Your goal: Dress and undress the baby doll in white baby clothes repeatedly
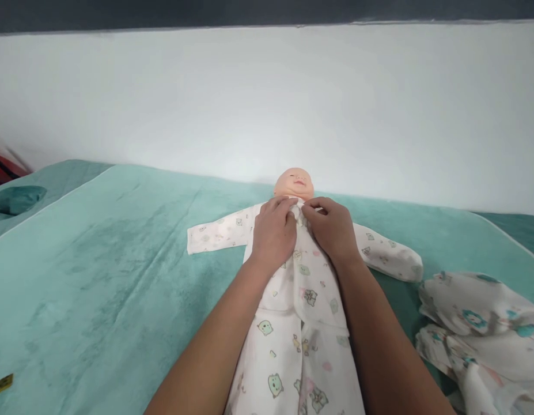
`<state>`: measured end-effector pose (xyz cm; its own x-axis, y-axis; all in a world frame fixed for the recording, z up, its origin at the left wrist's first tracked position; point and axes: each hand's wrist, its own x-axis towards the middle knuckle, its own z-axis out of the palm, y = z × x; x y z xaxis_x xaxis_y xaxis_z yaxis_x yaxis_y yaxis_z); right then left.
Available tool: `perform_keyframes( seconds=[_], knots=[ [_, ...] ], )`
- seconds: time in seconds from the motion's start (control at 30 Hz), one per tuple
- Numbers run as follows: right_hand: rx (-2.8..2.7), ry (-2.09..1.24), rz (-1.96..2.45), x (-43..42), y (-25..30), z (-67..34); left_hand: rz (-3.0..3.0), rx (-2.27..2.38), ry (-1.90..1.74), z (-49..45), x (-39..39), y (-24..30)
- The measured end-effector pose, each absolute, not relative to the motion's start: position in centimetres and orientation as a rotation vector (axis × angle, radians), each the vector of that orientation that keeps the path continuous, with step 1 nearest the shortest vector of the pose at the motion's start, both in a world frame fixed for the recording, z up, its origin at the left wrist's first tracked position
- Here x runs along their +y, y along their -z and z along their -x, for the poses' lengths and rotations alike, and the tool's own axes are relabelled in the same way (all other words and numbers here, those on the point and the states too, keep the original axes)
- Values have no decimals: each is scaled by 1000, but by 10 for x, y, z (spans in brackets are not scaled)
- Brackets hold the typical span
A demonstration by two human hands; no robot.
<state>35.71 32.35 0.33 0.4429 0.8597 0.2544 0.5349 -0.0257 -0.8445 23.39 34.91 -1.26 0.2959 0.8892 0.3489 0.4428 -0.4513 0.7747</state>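
A baby doll [294, 181] lies on its back, dressed in a white baby shirt [310, 282] with a small animal print. Below the shirt's hem, matching baby pants [273, 360] cover the legs. At the collar, just under the doll's chin, my left hand [275, 230] has its fingers closed on the shirt's front edge. My right hand [331, 227] pinches the other side of the collar, close beside it. The shirt's sleeves stretch out to both sides. My fingers partly hide the neckline, and any fastener there cannot be made out.
A crumpled white printed cloth [491, 328] lies at the right. Under everything is a green plush sheet [120, 276], ending at a white wall [206, 104]. A small yellow and black item [1, 385] sits at the lower left, and a red object [5, 168] shows at the far left.
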Motion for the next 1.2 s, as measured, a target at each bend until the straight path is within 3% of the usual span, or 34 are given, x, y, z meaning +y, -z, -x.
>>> perform_keyframes(
  seconds=[0.5, 0.73, 1.03, 1.2],
  knots=[
    [-918, -456, 1602, 318, -2, -355, -1878, 1083, -1146, -225, 345, 13],
    [-907, -419, 1611, 300, 1, -346, -2097, 1032, -1077, -207, 324, 20],
    [-1405, -308, 1781, 272, -2, -333, -2060, 962, -1070, -204, 329, 21],
    [-1409, -367, 1686, 275, -2, -340, -2047, 977, -1061, -204, 329, 19]
  ],
)
